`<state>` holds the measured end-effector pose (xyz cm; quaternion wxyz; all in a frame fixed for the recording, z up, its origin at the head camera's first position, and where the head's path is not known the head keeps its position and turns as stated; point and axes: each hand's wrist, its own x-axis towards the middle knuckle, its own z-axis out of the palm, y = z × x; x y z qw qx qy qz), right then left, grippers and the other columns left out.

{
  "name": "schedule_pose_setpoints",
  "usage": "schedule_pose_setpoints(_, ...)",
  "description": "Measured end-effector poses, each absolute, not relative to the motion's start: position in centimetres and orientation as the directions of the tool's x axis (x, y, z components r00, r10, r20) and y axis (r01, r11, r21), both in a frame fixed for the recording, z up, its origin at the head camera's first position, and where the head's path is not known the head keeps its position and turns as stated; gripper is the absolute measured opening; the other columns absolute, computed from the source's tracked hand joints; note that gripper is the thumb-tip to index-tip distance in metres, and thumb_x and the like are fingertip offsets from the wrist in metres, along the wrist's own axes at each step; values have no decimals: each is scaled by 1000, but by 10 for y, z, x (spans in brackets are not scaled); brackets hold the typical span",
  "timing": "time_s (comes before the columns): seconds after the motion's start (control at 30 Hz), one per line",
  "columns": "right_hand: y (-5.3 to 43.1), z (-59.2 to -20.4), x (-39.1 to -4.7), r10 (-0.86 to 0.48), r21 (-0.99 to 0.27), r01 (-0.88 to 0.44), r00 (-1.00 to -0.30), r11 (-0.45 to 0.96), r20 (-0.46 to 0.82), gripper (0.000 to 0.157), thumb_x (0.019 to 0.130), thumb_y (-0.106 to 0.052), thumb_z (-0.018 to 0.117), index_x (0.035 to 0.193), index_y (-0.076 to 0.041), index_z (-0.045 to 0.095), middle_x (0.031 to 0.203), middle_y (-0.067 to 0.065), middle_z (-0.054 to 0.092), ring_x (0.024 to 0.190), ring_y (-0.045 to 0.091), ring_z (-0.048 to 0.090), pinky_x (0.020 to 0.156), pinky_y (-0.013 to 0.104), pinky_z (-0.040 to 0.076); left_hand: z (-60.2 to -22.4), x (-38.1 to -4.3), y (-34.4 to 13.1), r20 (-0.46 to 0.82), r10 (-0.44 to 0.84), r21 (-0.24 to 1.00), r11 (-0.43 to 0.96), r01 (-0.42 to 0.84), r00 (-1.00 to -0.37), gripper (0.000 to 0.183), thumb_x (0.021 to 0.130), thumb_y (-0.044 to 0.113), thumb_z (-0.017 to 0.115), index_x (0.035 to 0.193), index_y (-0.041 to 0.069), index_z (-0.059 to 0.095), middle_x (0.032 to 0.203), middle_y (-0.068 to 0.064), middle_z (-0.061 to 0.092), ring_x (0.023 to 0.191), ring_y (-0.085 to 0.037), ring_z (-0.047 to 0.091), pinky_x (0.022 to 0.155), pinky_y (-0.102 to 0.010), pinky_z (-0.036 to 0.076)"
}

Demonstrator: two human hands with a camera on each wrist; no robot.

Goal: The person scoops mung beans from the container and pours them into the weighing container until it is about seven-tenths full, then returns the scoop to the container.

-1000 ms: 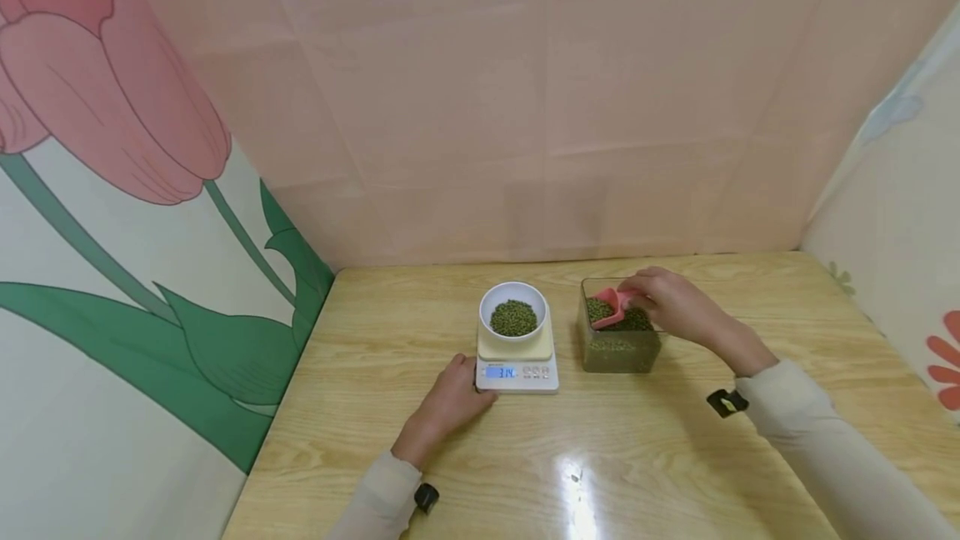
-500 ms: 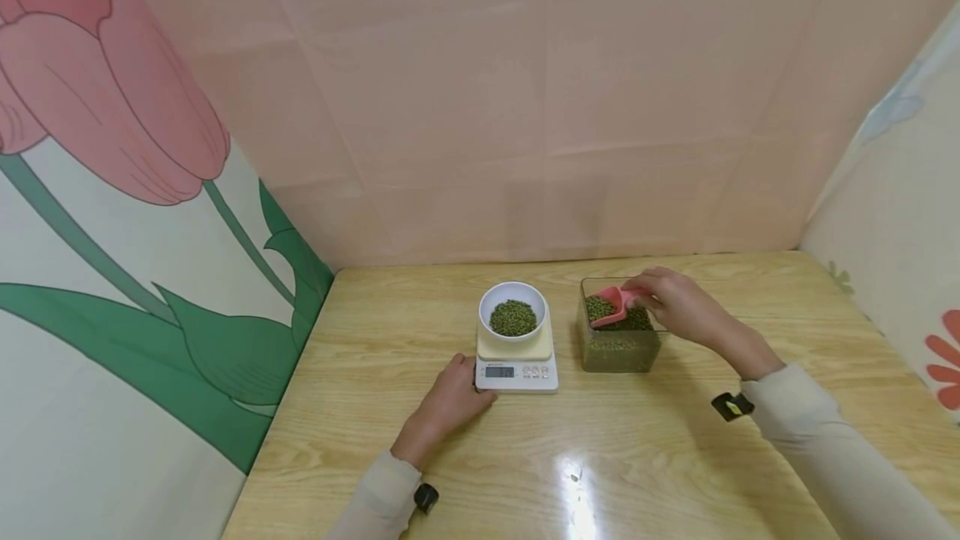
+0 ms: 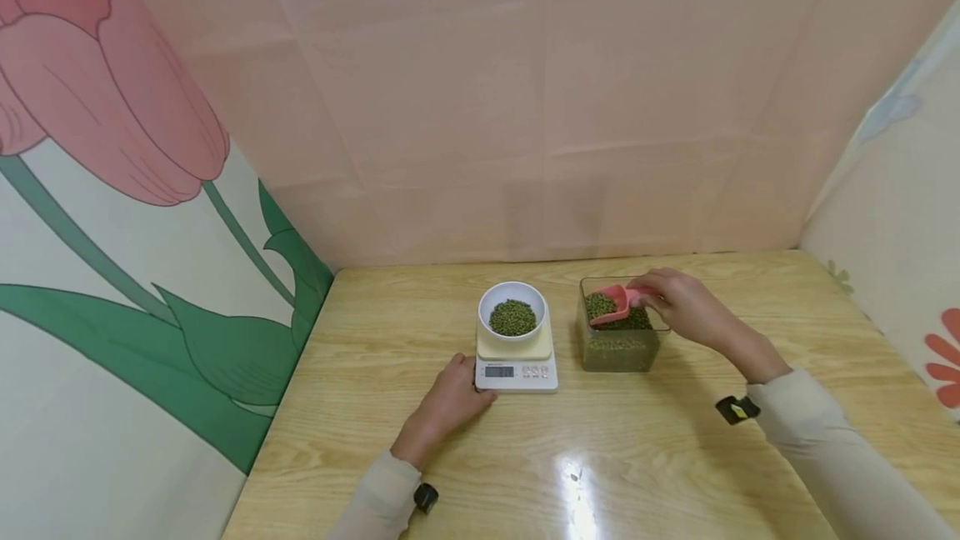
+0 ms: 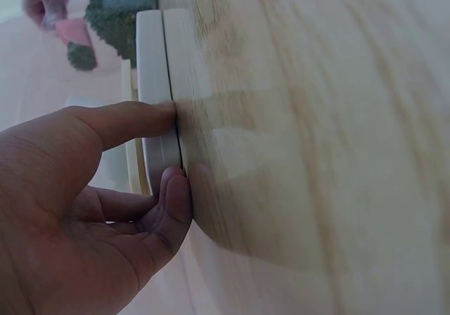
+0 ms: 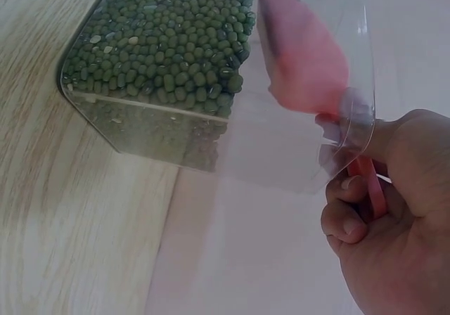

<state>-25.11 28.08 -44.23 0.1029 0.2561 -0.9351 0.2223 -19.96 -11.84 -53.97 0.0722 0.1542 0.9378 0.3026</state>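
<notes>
In the head view, my left hand (image 3: 450, 398) holds the near left corner of a white kitchen scale (image 3: 540, 382). The left wrist view has its thumb and fingers against the side of the scale (image 4: 156, 83), close to the tabletop. On the scale stands a white bowl (image 3: 542, 307) with green mung beans (image 3: 513, 318). My right hand (image 3: 693, 315) grips the handle of a pink scoop (image 3: 628, 300) inside a clear container (image 3: 621, 357) of mung beans. In the right wrist view, the scoop (image 5: 306, 55) is above the beans (image 5: 169, 41); the left wrist view shows beans in the scoop.
A wood-grain table (image 3: 360, 323) carries the scale and the container side by side, with a small gap between them. Behind rises a pink covered wall (image 3: 480, 148). A wall with a painted tulip (image 3: 112, 98) stands on the left, and a pale wall (image 3: 900, 232) on the right.
The scale's lit blue display has gone dark, its digits now faint. My right hand and the scoop have shifted slightly to the right inside the container. My left hand stays in place.
</notes>
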Motion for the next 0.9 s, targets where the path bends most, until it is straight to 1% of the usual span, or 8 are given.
schedule_pose_setpoints(0.23, 282, -443, -250, -423, -370, -520, -850, 770, 314, 23, 98, -9, 74, 119, 1, 75, 106, 17, 75, 91, 28, 69, 77, 49, 55, -540, -200, -118, -37, 339, 586, 769, 254, -940, 49, 92, 24, 81, 137, 9, 69, 111, -5, 67, 100, -17, 57, 90, -39, 58)
schedule_pose_setpoints(0.5, 285, -447, -249, -410, -372, -515, -851, 772, 328, 25, 98, -9, 74, 120, 2, 74, 105, 17, 75, 87, 24, 67, 75, 47, 54, -539, -199, -118, -32, 347, 589, 764, 263, -937, 50, 92, 24, 81, 139, 9, 68, 113, -6, 68, 102, -17, 57, 91, -40, 58)
schedule_pose_setpoints(0.67, 287, -450, -249, -404, -369, -524, -843, 768, 356, 22, 98, -7, 74, 119, 1, 75, 104, 16, 76, 85, 21, 66, 73, 44, 53, -538, -200, -119, -32, 348, 591, 762, 263, -937, 50, 93, 24, 80, 139, 10, 68, 115, -6, 69, 103, -18, 57, 92, -40, 58)
schedule_pose_setpoints(0.77, 288, -451, -249, -399, -383, -523, -844, 762, 359, 20, 100, -6, 72, 118, 0, 75, 106, 16, 76, 86, 21, 66, 74, 44, 53, -538, -199, -119, -35, 347, 595, 761, 260, -937, 50, 93, 24, 80, 140, 10, 68, 116, -6, 70, 102, -17, 57, 92, -40, 58)
schedule_pose_setpoints(0.9, 289, -453, -249, -390, -412, -508, -856, 757, 338, 20, 101, -7, 70, 119, 1, 74, 109, 17, 77, 91, 27, 69, 78, 49, 55, -538, -198, -119, -35, 348, 599, 758, 259, -937, 51, 92, 23, 81, 140, 10, 68, 116, -7, 71, 102, -18, 58, 91, -41, 58)
